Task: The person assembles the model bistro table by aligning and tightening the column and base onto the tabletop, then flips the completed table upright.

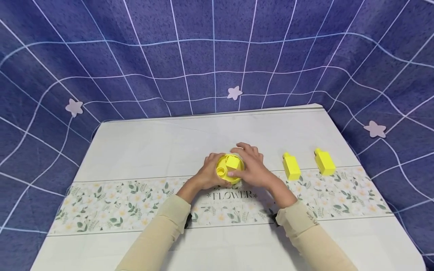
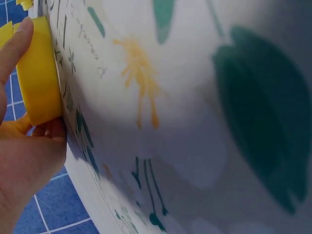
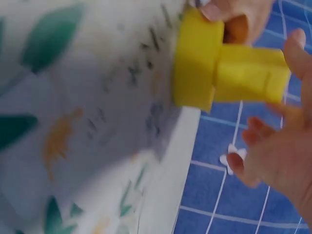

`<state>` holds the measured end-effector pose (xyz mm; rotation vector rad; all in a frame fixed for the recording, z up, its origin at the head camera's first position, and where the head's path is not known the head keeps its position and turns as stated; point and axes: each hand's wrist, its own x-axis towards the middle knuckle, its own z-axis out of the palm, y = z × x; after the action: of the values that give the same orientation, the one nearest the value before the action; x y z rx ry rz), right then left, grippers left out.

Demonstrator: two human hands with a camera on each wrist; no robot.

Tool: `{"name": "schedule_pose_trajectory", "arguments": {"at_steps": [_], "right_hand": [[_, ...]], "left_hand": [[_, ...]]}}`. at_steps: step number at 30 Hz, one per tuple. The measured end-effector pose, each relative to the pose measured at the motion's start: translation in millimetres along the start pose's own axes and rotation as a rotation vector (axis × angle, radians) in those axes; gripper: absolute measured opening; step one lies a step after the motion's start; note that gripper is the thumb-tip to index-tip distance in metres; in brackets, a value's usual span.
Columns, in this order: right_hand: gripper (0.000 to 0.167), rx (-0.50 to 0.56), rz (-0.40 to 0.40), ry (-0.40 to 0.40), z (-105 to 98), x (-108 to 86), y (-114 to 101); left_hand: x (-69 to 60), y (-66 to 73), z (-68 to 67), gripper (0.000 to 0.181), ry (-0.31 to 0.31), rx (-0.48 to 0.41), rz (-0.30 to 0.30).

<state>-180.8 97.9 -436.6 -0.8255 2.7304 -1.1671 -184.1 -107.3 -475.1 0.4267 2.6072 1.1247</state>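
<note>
A round yellow base point(image 1: 222, 164) sits on the table, with a yellow block point(image 1: 233, 162) standing up from it beside a small ring-shaped socket point(image 1: 220, 172). My left hand point(image 1: 208, 174) grips the base's side; in the left wrist view, its thumb and fingers point(image 2: 57, 129) hold the base wall point(image 2: 41, 78). My right hand point(image 1: 253, 167) is around the block's right side, fingers spread and loosely bent. The right wrist view has this hand point(image 3: 282, 151) beside the block's free end point(image 3: 248, 73); whether its fingertips touch is unclear.
Two more yellow blocks with small knobs, one nearer point(image 1: 291, 167) and one farther right point(image 1: 324, 162), lie to the right of my hands. A white cloth with a floral band point(image 1: 118, 199) covers the table. A blue gridded curtain point(image 1: 196, 56) hangs behind.
</note>
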Motion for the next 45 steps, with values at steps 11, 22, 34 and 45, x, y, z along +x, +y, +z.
{"name": "schedule_pose_trajectory", "arguments": {"at_steps": [11,22,34,45], "right_hand": [[0.042,0.001,0.056,0.087,-3,2.6,9],[0.05,0.078,-0.016,-0.002,-25,-9.8,18],[0.051,0.011,0.004,-0.012,-26,-22.5,9],[0.049,0.021,-0.055,-0.084,-30,-19.6,11]], "left_hand": [[-0.6,-0.1,0.4,0.114,0.0,0.005,-0.009],[1.2,-0.8,0.6,0.114,0.016,0.004,-0.008],[0.3,-0.6,1.7,0.112,0.023,0.008,0.001],[0.3,-2.9,2.4,0.113,0.017,0.018,0.0]]}}
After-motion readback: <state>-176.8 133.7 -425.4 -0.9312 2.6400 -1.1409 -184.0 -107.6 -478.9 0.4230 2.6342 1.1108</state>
